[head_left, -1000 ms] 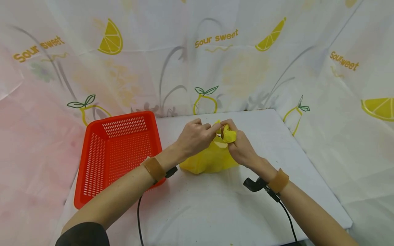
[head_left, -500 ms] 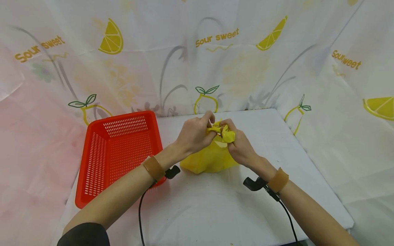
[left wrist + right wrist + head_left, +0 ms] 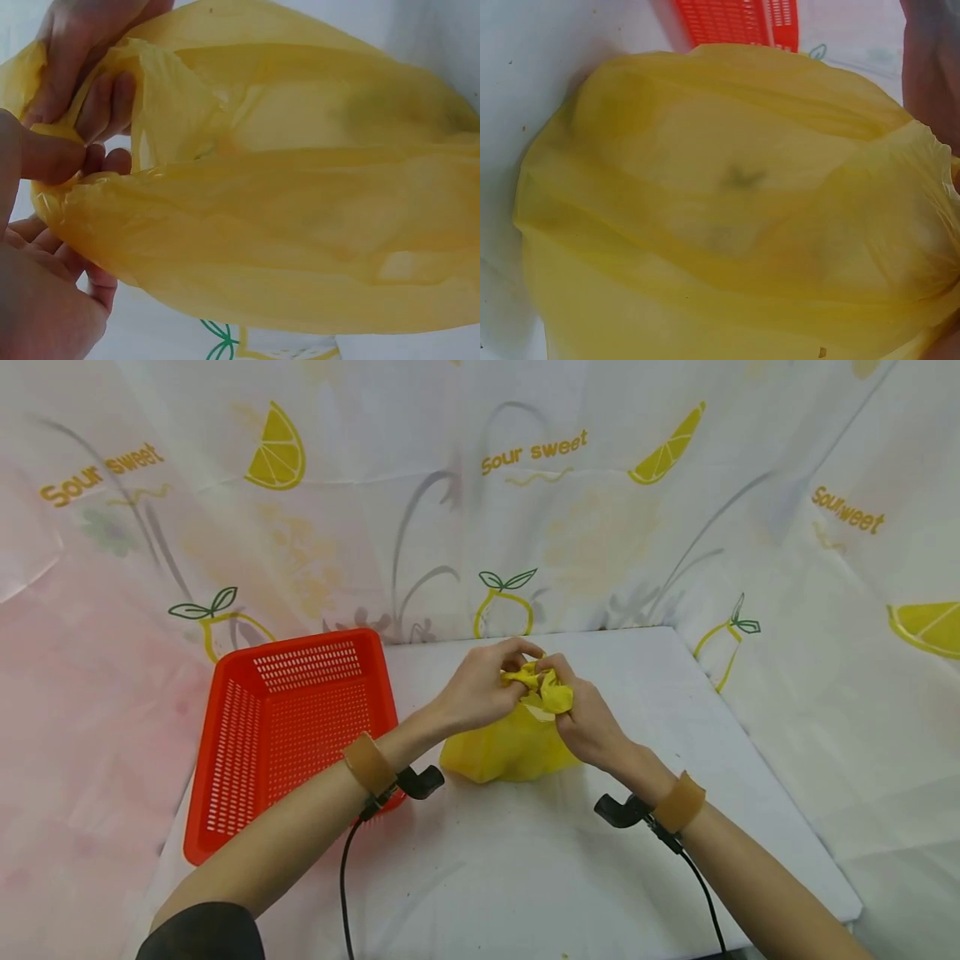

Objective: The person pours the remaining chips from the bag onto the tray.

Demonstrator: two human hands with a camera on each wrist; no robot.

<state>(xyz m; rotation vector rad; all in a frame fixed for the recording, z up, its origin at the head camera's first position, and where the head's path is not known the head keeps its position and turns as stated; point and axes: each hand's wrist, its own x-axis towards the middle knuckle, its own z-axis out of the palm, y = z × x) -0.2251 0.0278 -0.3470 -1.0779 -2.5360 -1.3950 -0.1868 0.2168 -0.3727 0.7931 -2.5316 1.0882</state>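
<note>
A yellow plastic bag (image 3: 506, 747) sits on the white table, its top gathered between both hands. My left hand (image 3: 483, 687) pinches a twisted end of the bag's top. Close beside it, my right hand (image 3: 588, 718) grips another crumpled bunch of the same top. In the left wrist view the left thumb presses on the bunched plastic (image 3: 56, 150), while the right hand's fingers poke through a loop of it. Through the thin film of the bag (image 3: 705, 187), dark greenish patches show in the right wrist view; what they are cannot be made out.
A red perforated plastic basket (image 3: 300, 735) stands left of the bag, partly behind the left forearm. The white table (image 3: 525, 877) ends at a patterned curtain (image 3: 600, 543) behind. Black cables hang from both wrist cameras.
The left hand has shifted from close against the right fingers to slightly left, drawing out a yellow twisted end; its fingers now reach over toward the right hand. The right hand stays nearly still.
</note>
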